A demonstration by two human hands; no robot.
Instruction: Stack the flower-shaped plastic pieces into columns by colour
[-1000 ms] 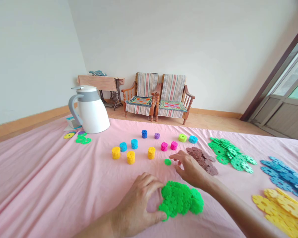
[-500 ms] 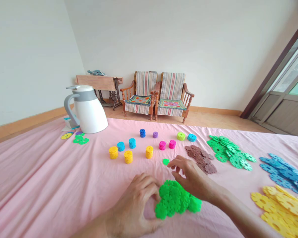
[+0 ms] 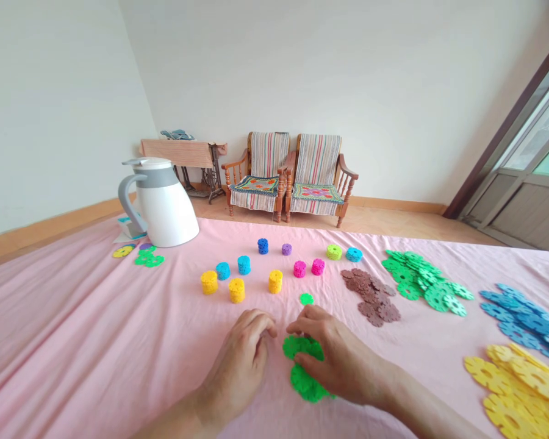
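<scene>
My right hand (image 3: 343, 356) arches over a pile of bright green flower-shaped plastic discs (image 3: 308, 384), covering much of it. Its thumb and fingers are apart, with green discs showing between them. Left of the pile is my left hand (image 3: 240, 360), its fingers curled together towards the right. Anything inside those fingers is hidden. A small green disc piece (image 3: 306, 299) lies on the cloth just beyond my right hand. Short stacks of discs stand further out, among them a yellow stack (image 3: 275, 281) and a pink stack (image 3: 299, 269).
Brown discs (image 3: 373, 299), darker green discs (image 3: 423, 280), blue discs (image 3: 524, 317) and yellow discs (image 3: 516, 390) lie in heaps on the right. A white jug (image 3: 169, 210) stands at the far left of the pink cloth (image 3: 119, 341). Two wooden chairs (image 3: 315, 158) are beyond.
My right hand has come back towards me from beside the small green piece and down over the green pile. My left hand has drawn away from the pile, its fingers now curled.
</scene>
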